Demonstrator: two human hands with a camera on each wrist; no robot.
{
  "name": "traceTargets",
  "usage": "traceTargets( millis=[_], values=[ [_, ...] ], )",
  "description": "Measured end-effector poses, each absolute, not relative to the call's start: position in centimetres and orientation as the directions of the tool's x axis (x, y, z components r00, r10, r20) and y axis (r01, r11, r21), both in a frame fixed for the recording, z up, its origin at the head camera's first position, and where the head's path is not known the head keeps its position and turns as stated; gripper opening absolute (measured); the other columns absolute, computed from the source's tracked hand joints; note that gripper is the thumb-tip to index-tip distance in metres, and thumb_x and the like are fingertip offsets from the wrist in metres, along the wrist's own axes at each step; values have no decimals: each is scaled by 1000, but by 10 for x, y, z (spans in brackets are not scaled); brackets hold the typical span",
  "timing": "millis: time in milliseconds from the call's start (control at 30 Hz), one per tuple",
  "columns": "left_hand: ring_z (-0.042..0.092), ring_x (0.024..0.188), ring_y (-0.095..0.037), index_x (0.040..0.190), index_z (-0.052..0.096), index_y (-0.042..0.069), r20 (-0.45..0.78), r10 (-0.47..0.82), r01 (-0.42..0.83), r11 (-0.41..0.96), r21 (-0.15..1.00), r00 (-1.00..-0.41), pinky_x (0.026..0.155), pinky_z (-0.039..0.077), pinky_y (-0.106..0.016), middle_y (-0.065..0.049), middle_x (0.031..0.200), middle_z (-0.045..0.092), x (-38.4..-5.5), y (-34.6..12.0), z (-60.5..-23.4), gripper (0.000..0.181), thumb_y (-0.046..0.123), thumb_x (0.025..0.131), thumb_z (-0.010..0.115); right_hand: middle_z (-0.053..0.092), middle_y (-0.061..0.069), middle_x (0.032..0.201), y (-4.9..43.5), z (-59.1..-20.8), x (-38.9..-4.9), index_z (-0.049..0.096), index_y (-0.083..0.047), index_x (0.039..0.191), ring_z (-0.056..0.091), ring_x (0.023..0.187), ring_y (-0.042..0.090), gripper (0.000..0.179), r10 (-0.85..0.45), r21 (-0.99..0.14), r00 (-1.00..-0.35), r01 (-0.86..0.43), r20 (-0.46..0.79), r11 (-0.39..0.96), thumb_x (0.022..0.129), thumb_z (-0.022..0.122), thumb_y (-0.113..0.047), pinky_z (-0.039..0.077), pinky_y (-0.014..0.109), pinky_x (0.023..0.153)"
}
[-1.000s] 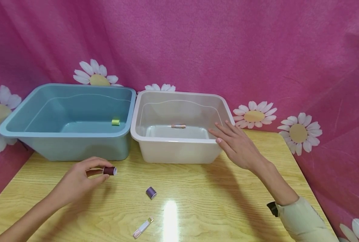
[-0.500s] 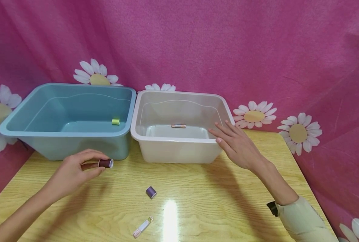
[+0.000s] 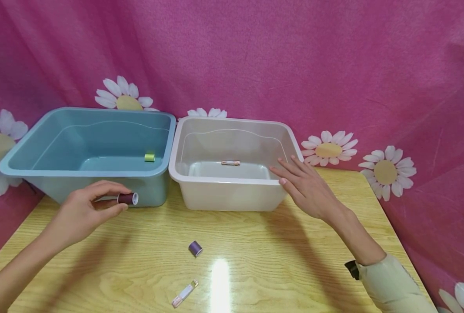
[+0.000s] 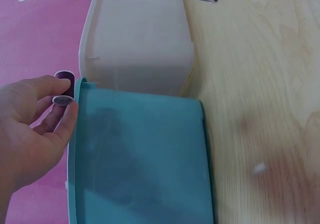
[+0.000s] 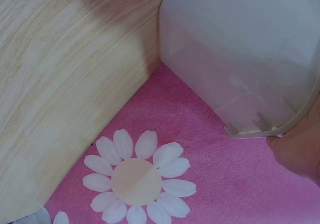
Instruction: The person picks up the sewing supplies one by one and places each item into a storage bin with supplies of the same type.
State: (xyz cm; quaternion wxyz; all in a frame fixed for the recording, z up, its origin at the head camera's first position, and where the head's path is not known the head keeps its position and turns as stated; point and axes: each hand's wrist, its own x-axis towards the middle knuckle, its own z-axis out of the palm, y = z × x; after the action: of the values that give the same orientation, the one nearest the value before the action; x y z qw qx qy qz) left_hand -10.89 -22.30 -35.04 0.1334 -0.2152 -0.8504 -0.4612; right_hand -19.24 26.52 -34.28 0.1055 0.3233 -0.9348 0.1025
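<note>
My left hand (image 3: pixel 84 209) pinches a dark maroon thread spool (image 3: pixel 127 198) between thumb and fingers, in front of the blue tub (image 3: pixel 98 174). The left wrist view shows that same spool (image 4: pixel 64 87) held close by the blue tub's rim. Inside the blue tub lies a yellow-green thread spool (image 3: pixel 149 158). My right hand (image 3: pixel 308 189), fingers spread and straight, rests at the right rim of the off-white tub (image 3: pixel 232 181). On that tub's floor lies a small bundle with a pale band (image 3: pixel 230 163). A purple thread spool (image 3: pixel 195 248) lies on the table.
Nearer the front of the wooden table (image 3: pixel 255 269) lies another slim bundle with a white band (image 3: pixel 185 294). The two tubs stand side by side against a pink flowered cloth (image 3: pixel 255 56) hanging behind and to the sides.
My left hand has moved up and to the left with the maroon spool, from over the table to before the blue tub's front wall. The right hand has stayed put.
</note>
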Motion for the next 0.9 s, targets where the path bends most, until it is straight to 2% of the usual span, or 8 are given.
traceTargets(
  millis=[133, 500, 900],
  values=[
    [63, 93, 3, 108, 72, -1, 426, 234, 485, 478, 732, -874, 79, 51, -14, 5, 104, 65, -110, -226, -349, 33, -16, 79, 75, 38, 12, 156, 265, -342, -192, 50, -17, 149, 21, 147, 40, 44, -581, -124, -770, -625, 263, 771, 109, 39, -31, 14, 50, 118],
    [63, 94, 3, 112, 71, 0, 391, 216, 445, 486, 752, -895, 80, 51, -14, 10, 106, 65, -112, -234, -338, 32, -11, 83, 75, 37, 10, 157, 265, -342, -192, 49, -17, 149, 21, 147, 39, 44, -579, -126, -774, -621, 258, 774, 109, 39, -32, 15, 52, 117],
    [63, 98, -2, 117, 70, -1, 404, 252, 476, 467, 745, -879, 84, 50, -14, 3, 109, 66, -122, -245, -321, 32, -10, 86, 71, 38, 11, 155, 265, -342, -192, 51, -16, 148, 23, 146, 41, 44, -587, -114, -764, -630, 270, 768, 108, 40, -30, 16, 52, 117]
  ],
)
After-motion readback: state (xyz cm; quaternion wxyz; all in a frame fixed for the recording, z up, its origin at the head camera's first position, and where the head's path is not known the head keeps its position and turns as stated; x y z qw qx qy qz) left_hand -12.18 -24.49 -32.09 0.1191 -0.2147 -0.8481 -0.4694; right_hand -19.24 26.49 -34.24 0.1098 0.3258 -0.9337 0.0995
